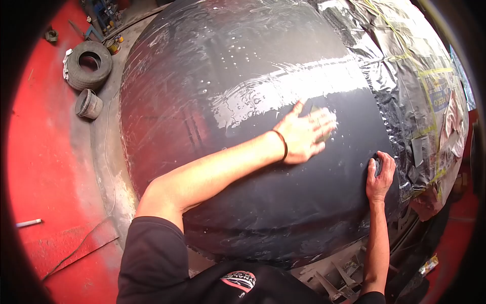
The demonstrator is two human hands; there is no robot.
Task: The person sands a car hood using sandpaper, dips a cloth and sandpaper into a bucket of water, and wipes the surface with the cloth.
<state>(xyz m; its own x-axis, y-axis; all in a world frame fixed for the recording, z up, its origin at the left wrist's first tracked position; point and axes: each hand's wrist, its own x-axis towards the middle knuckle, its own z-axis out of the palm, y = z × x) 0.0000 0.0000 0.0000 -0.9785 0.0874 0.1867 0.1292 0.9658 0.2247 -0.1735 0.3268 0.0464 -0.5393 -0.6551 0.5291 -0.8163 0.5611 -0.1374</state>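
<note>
A dark car hood (243, 175), wet and streaked with pale film and droplets, fills the middle of the head view. My left hand (304, 133), with a dark band at the wrist, lies flat on it, fingers spread and slightly blurred. Under those fingers shows part of a greenish pad (330, 115), mostly hidden. At the hood's right side, near the covered edge, my right hand (382, 177) rests with its fingers bent around a small dark block (377, 166). The block's exact kind is hard to make out.
Masking plastic and tape (405, 101) cover the car beyond the hood's right edge. On the floor at left are a tyre (90, 66), a bucket (89, 105) and a thin cable (76, 249). Small cans (113, 47) stand behind the tyre.
</note>
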